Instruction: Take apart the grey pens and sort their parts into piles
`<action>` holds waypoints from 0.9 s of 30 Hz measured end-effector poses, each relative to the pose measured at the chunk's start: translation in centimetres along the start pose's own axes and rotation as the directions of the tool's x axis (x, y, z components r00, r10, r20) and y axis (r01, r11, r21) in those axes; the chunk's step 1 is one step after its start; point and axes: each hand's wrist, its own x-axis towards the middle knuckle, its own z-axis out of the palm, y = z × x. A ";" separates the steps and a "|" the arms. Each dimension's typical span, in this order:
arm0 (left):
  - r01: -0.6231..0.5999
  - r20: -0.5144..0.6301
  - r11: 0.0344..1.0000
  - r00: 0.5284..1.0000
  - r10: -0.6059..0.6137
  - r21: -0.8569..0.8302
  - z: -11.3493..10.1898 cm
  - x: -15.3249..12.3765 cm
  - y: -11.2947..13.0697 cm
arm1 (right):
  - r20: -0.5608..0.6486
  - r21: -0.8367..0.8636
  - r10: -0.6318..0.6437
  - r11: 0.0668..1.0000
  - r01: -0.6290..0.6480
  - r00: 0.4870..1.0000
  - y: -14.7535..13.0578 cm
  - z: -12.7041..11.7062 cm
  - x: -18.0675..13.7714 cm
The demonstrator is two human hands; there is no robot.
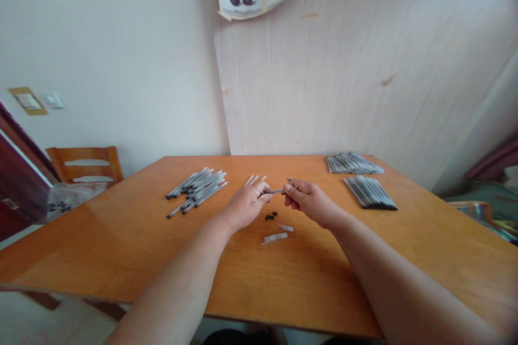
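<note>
A thin pen (277, 192) is stretched between my two hands above the middle of the table. My left hand (247, 206) pinches one end, and the fingers of my right hand (304, 199) are closed on the other. Behind my left hand lie a few whitish tubes (251, 179), partly hidden by it. Small black caps (270, 216) rest on the wood below my hands. Nearer to me lie translucent white plastic pieces (275, 237).
A loose pile of clear pens with black ends (202, 186) lies on the left. At the right are two neater rows, a back row (352, 163) and a front row (370, 192). A wooden chair (87, 156) stands left of the table (315, 285), with a plastic bag on it.
</note>
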 end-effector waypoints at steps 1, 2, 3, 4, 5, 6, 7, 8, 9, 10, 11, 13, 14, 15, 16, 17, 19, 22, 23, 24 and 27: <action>0.012 0.016 0.999 1.000 -0.011 -0.033 -0.1 0.0 0.0 | 0.006 -0.015 -0.006 1.000 0.006 1.000 0.0 0.0 0.0; 0.021 0.033 0.998 0.999 -0.019 -0.064 -0.2 0.0 0.0 | 0.015 -0.027 -0.010 1.000 0.011 1.000 0.1 0.0 0.0; 0.028 0.050 0.995 0.998 -0.024 -0.092 -0.3 -0.1 0.0 | 0.023 -0.036 -0.014 0.999 0.015 1.000 0.1 -0.1 0.0; 0.035 0.066 0.993 0.997 -0.028 -0.116 -0.4 -0.1 0.0 | 0.032 -0.040 -0.018 0.999 0.019 0.999 0.1 -0.1 0.0; 0.043 0.080 0.990 0.996 -0.032 -0.137 -0.5 -0.1 -0.1 | 0.042 -0.040 -0.022 0.999 0.024 0.999 0.1 -0.1 0.0; 0.051 0.093 0.986 0.995 -0.037 -0.156 -0.6 -0.1 -0.1 | 0.056 -0.039 -0.026 0.999 0.028 0.998 0.1 -0.1 0.0; 0.062 0.108 0.982 0.993 -0.043 -0.177 -0.7 -0.1 -0.1 | 0.067 -0.036 -0.031 0.999 0.033 0.997 0.1 -0.1 0.0; 0.075 0.124 0.977 0.991 -0.050 -0.202 -0.8 -0.1 -0.2 | 0.078 -0.036 -0.035 0.999 0.038 0.996 0.1 -0.1 0.0; 0.088 0.141 0.969 0.988 -0.057 -0.231 -0.8 -0.1 -0.2 | 0.087 -0.037 -0.039 0.998 0.042 0.995 0.0 -0.1 0.0; 0.105 0.161 0.960 0.985 -0.063 -0.261 -0.9 -0.1 -0.2 | 0.094 -0.040 -0.041 0.998 0.044 0.995 0.0 -0.1 -0.1; 0.126 0.185 0.948 0.980 -0.073 -0.292 -0.9 -0.1 -0.2 | 0.099 -0.043 -0.041 0.998 0.046 0.994 0.0 0.0 -0.1; 0.179 0.239 0.920 0.966 -0.098 -0.348 -1.0 -0.2 -0.2 | 0.115 -0.043 -0.043 0.998 0.048 0.992 -0.1 0.1 -0.2; 0.205 0.264 0.906 0.958 -0.108 -0.371 -1.0 -0.3 -0.2 | 0.127 -0.041 -0.046 0.998 0.051 0.991 -0.2 0.1 -0.2; 0.228 0.288 0.893 0.950 -0.117 -0.389 -1.1 -0.4 -0.3 | 0.138 -0.038 -0.048 0.998 0.054 0.989 -0.2 0.1 -0.2; 0.248 0.307 0.882 0.943 -0.125 -0.401 -1.3 -0.6 -0.4 | 0.143 -0.035 -0.050 0.998 0.056 0.988 -0.2 -0.1 -0.2; 0.266 0.322 0.875 0.937 -0.136 -0.405 -1.4 -0.7 -0.6 | 0.135 -0.027 -0.049 0.998 0.053 0.990 -0.2 -0.4 -0.2; 0.303 0.328 0.866 0.928 -0.174 -0.398 -1.7 -1.1 -1.3 | 0.070 0.018 -0.037 0.999 0.036 0.997 -0.3 -1.3 -0.1; 0.347 0.247 0.827 0.934 -0.259 -0.442 -2.0 -1.3 -2.4 | -0.085 0.165 -0.004 0.986 0.017 0.996 -0.2 -2.8 0.1; 0.343 0.219 0.813 0.938 -0.269 -0.470 -2.0 -1.3 -2.7 | -0.119 0.195 0.003 0.981 0.020 0.993 -0.2 -3.1 0.2; 0.336 0.199 0.800 0.942 -0.272 -0.497 -1.9 -1.2 -2.8 | -0.129 0.210 0.015 0.978 0.013 0.992 -0.3 -3.2 0.2; 0.317 0.192 0.787 0.948 -0.252 -0.530 -1.7 -1.0 -2.6 | -0.083 0.184 0.040 0.983 -0.024 0.996 -0.5 -3.0 0.2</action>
